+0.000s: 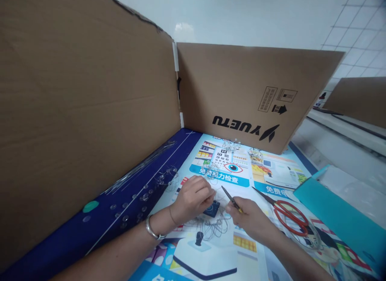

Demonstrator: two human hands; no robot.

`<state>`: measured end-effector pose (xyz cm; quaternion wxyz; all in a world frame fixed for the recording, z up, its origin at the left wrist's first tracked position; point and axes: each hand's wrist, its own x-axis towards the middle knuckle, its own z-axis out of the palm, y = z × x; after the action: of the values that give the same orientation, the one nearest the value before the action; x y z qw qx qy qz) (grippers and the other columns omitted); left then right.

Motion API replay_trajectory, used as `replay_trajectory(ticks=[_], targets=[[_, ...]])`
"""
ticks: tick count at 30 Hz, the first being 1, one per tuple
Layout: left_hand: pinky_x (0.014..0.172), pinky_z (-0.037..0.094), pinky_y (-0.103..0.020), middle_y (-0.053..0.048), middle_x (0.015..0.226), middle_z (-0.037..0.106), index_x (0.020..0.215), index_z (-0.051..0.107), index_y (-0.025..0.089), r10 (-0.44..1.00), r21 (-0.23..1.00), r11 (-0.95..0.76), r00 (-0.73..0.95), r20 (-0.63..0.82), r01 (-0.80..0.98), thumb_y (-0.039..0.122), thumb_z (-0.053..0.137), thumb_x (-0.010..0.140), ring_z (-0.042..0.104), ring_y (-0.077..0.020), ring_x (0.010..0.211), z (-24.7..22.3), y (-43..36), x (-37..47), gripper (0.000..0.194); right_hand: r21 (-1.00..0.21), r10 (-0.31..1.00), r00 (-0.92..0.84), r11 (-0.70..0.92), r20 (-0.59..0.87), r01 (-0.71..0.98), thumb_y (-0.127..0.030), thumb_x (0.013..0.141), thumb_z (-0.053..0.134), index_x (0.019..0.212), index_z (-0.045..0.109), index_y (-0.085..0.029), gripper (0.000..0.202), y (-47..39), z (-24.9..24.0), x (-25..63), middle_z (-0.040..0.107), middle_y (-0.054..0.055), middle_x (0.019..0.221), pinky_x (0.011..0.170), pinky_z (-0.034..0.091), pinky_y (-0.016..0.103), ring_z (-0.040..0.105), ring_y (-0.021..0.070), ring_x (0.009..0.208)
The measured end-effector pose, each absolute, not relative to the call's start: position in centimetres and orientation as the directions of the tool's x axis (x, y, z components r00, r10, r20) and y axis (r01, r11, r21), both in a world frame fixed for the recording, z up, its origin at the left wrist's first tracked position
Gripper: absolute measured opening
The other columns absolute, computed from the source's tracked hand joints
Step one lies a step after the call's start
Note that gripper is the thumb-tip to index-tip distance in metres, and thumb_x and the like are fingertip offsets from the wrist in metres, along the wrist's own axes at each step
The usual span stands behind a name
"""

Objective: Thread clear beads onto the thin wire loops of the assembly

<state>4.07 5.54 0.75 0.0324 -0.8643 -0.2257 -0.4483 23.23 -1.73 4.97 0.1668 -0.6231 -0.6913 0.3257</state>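
Observation:
My left hand [194, 197], with a metal bangle at its wrist, is closed in a pinch above a looped bundle of thin wire [215, 232]. What the pinch holds is too fine to make out. A slim, dark, pointed tool [231, 199] with a yellowish part is gripped in my right hand [249, 216], its tip slanting up and left beside my left fingertips. Both hands are close together over the printed sheet [208, 248]. Red-handled scissors [291, 218] lie just right of my right hand, blades partly spread.
Cardboard panels [90, 91] stand at the left and back. Small clear discs [125, 218] and thin straight wires [135, 170] lie on the blue strip. Other wire bundles [230, 146] sit near the back panel. A teal folder [340, 216] is at right.

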Motion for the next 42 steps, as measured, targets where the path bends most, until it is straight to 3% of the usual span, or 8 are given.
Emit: replay_trajectory(ticks=[5,9,15,26,31,34,38,42], targets=[[0.07,0.039,-0.031,-0.002,0.071,0.058,0.072,0.054,0.017,0.424,0.232,-0.89,0.524,0.738,0.393,0.015,0.051,0.081,0.051,-0.0151,0.074,0.9,5.5,4.1,0.01,-0.609,0.984,-0.142,0.046,-0.111,0.792,-0.036,0.082,0.04,0.064,0.043,-0.019,0.024,-1.4,4.7,23.5,0.051,-0.003,0.059,0.049,0.028,0.021,0.043,0.0102,0.055],[0.072,0.038,-0.031,-0.002,0.074,0.06,0.079,0.056,0.017,0.542,0.367,-0.84,0.604,0.584,0.399,0.024,0.053,0.081,0.052,-0.0155,0.074,2.0,5.7,3.8,0.008,-0.656,0.987,-0.107,0.003,-0.119,0.754,-0.037,0.083,0.04,0.068,0.044,-0.02,0.023,-0.8,3.9,24.5,0.049,-0.003,0.059,0.048,0.029,0.02,0.043,0.0099,0.054],[0.073,0.036,-0.03,0.002,0.068,0.061,0.069,0.062,0.021,0.414,0.329,-0.886,0.878,0.239,0.328,0.025,0.058,0.078,0.054,-0.0144,0.071,3.8,5.9,2.9,0.011,-0.729,0.989,-0.046,-0.072,-0.141,0.681,-0.041,0.083,0.039,0.071,0.047,-0.019,0.026,-0.2,3.1,25.4,0.046,-0.004,0.057,0.046,0.03,0.02,0.041,0.0093,0.052],[0.077,0.035,-0.03,-0.001,0.075,0.058,0.067,0.059,0.018,0.383,0.353,-0.884,0.907,0.174,0.305,0.019,0.059,0.073,0.052,-0.0166,0.079,3.7,5.4,3.4,0.007,-0.684,0.99,-0.081,-0.02,-0.117,0.73,-0.041,0.084,0.039,0.07,0.045,-0.02,0.026,0.0,2.6,25.4,0.049,-0.003,0.06,0.049,0.031,0.021,0.044,0.0104,0.055],[0.077,0.037,-0.027,-0.001,0.081,0.057,0.073,0.055,0.018,0.456,0.444,-0.837,0.856,0.242,0.32,0.011,0.054,0.072,0.051,-0.0153,0.081,3.4,6.3,3.1,0.006,-0.518,0.991,-0.097,0.037,-0.088,0.855,-0.039,0.085,0.037,0.071,0.047,-0.02,0.026,-0.2,3.7,25.6,0.056,0.0,0.065,0.053,0.029,0.023,0.05,0.0127,0.061],[0.074,0.039,-0.026,-0.001,0.081,0.056,0.075,0.051,0.017,0.533,0.494,-0.796,0.791,0.3,0.349,0.013,0.049,0.077,0.05,-0.0147,0.079,2.5,6.9,3.2,0.006,-0.344,0.992,-0.085,0.046,-0.098,0.938,-0.038,0.086,0.036,0.072,0.049,-0.019,0.027,-0.2,4.2,25.8,0.059,0.001,0.065,0.054,0.027,0.024,0.051,0.0135,0.06],[0.073,0.04,-0.026,-0.002,0.082,0.056,0.077,0.051,0.017,0.633,0.55,-0.731,0.703,0.324,0.404,0.016,0.045,0.082,0.05,-0.0143,0.079,1.0,7.3,3.5,0.008,-0.069,0.996,-0.085,0.085,-0.004,0.994,-0.036,0.087,0.039,0.078,0.053,-0.019,0.023,-0.4,4.3,25.7,0.061,0.005,0.073,0.054,0.025,0.026,0.055,0.0166,0.067],[0.076,0.04,-0.028,-0.002,0.082,0.056,0.078,0.055,0.017,0.669,0.539,-0.716,0.655,0.351,0.443,0.018,0.046,0.085,0.05,-0.015,0.082,0.0,7.5,3.8,0.011,0.081,0.99,-0.118,0.112,0.073,0.99,-0.033,0.086,0.041,0.083,0.056,-0.019,0.02,-0.6,3.8,25.5,0.06,0.007,0.076,0.054,0.027,0.026,0.055,0.0184,0.071]])
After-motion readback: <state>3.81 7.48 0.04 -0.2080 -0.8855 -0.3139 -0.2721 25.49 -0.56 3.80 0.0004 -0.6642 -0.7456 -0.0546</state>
